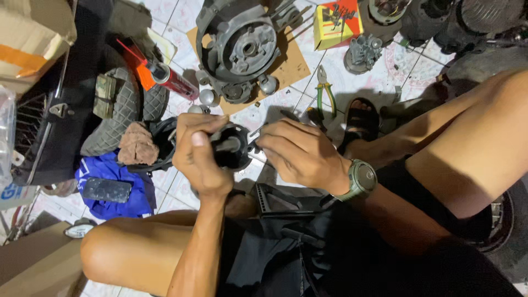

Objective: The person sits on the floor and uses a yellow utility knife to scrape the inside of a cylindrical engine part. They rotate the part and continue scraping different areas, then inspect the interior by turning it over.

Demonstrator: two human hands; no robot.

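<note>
My left hand (201, 151) grips a round black metal engine part (234, 147) with a short shaft in its middle, held above the tiled floor. My right hand (300, 154), with a green watch on its wrist, pinches a thin metal tool (258, 131) against the right edge of that part. A black belt ring (162, 144) lies just behind my left hand. My bare knees frame the scene left and right.
A grey engine cover (239, 47) sits on cardboard at the top. Green-handled pliers (325, 93), a red spray can (170, 80), a yellow-red box (336, 23), a brown rag (137, 146), a phone (107, 190) on blue cloth and a tyre (118, 113) lie around.
</note>
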